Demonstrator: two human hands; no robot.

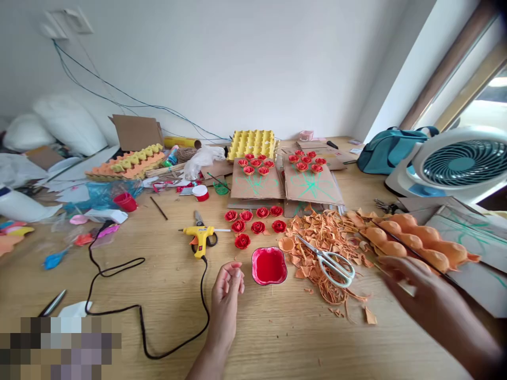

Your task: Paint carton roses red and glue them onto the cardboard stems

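Observation:
My left hand [227, 287] is just left of a small bowl of red paint [269, 265], its fingers curled in and nothing visible in them. My right hand [412, 279], smeared by motion, is at the near edge of an orange egg carton piece [420, 237] with rounded cups. Whether its fingers grip anything is unclear. A thin dark stick lies across that carton. Behind the bowl are several red paper roses [257, 227]. One cut orange cup [285, 244] is beside the bowl, and scissors with white handles [336, 268] rest on orange carton scraps [328, 232].
A yellow glue gun [199, 240] with a black cord lies left of the roses. Two cardboard panels [257, 184] bearing red roses and green lines are at the back. A white fan [463, 163] and a teal bag [390, 150] stand right. Yellow egg trays [252, 144] sit by the wall.

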